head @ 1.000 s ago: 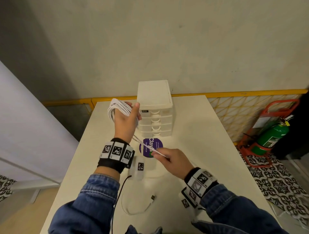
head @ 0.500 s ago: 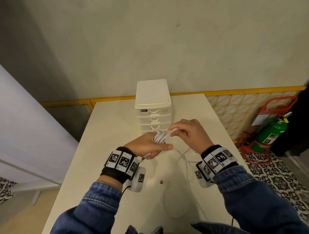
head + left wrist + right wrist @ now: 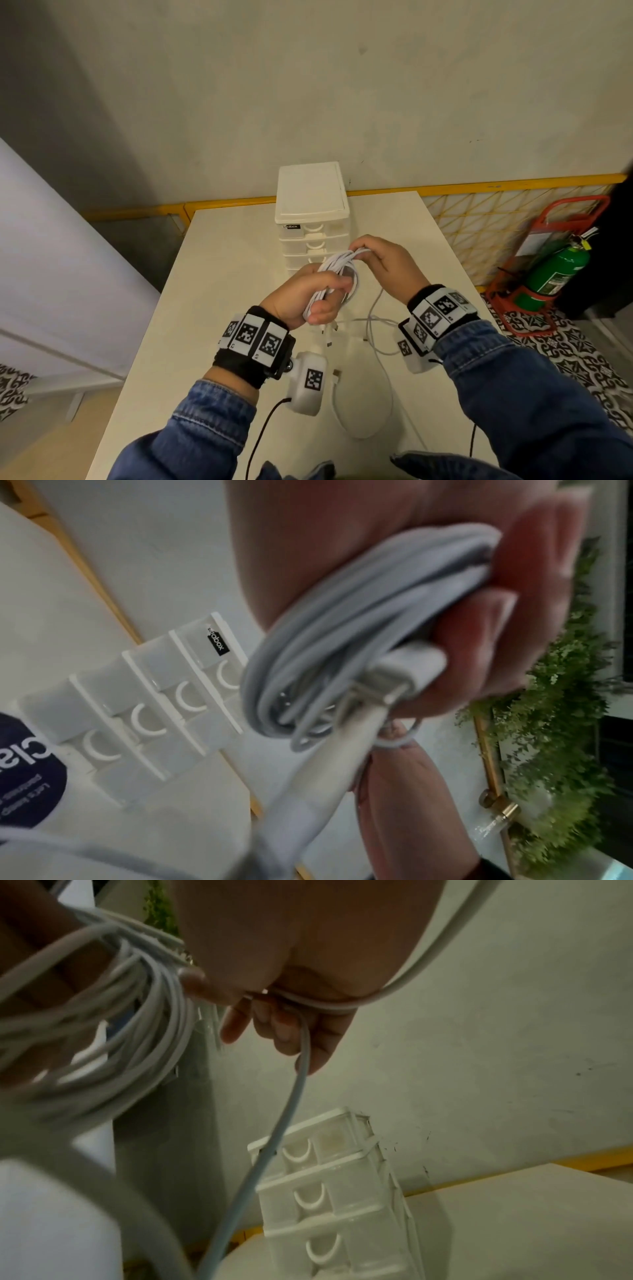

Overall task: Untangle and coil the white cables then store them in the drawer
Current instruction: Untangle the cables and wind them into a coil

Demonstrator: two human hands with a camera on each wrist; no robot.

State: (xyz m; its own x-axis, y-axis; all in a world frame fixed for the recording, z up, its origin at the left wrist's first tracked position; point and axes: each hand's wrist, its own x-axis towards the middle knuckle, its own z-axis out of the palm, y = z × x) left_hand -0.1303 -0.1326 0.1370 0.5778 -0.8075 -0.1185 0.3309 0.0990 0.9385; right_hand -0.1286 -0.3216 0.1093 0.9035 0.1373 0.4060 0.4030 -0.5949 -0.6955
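Observation:
My left hand (image 3: 310,296) grips a coiled bundle of white cable (image 3: 337,274) above the table, in front of the white drawer unit (image 3: 311,219). In the left wrist view the coil (image 3: 342,631) lies in my curled fingers with a USB plug (image 3: 400,677) at its edge. My right hand (image 3: 383,262) holds the far end of the coil and pinches a loose strand (image 3: 291,1096) that runs down towards the table. The slack cable (image 3: 380,370) trails across the table below my wrists. All drawers (image 3: 329,1191) look closed.
The white table (image 3: 222,260) stands against a grey wall. A purple round sticker (image 3: 24,777) lies on it before the drawer unit. A yellow mesh rail (image 3: 496,219) and a green fire extinguisher (image 3: 555,270) in a red stand are to the right.
My left hand came down from beside the drawer unit with the coil. My right hand rose to the coil, carrying the loose strand over it. The slack on the table shifted.

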